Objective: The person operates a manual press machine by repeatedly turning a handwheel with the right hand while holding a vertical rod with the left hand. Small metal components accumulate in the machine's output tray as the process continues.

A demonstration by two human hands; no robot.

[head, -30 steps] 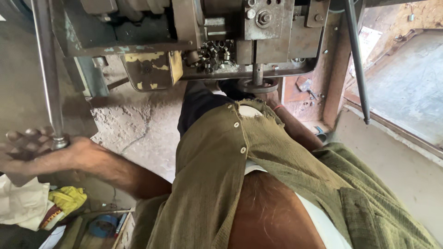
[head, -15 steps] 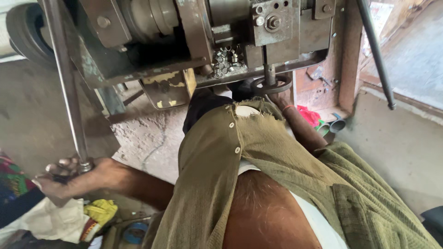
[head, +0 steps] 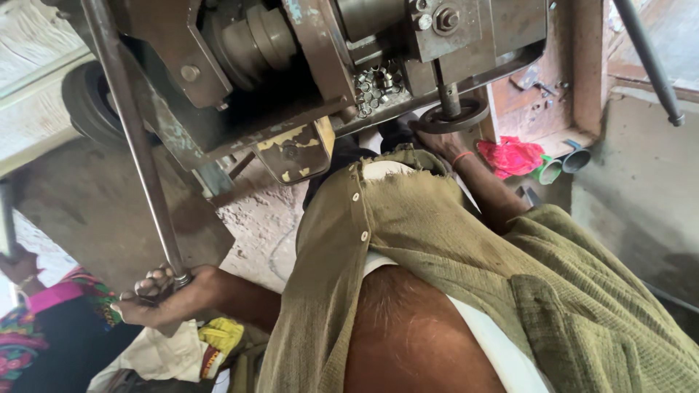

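Observation:
My left hand (head: 162, 297) grips the lower end of a long metal lever rod (head: 131, 138) that slants up to a heavy grey press machine (head: 306, 73). My right hand (head: 437, 142) reaches under the machine's front, at a dark round metal disc (head: 453, 116) below a vertical shaft; its fingers are mostly hidden by my olive shirt (head: 408, 233). A red thread circles that wrist. Several small shiny metal pieces (head: 378, 84) lie piled inside the machine just left of the shaft.
A second dark rod (head: 652, 62) slants down at the right. A pink cloth (head: 512, 155) and two short pipe pieces (head: 561, 167) lie on the floor right of the machine. Another person in bright patterned clothes (head: 29, 327) sits at the lower left. Yellow and white cloths (head: 196, 346) lie below my left hand.
The view has tilted and swung left, so the machine fills more of the top. My left hand stays on the lever rod, which sits further right in view. The other person has come into sight.

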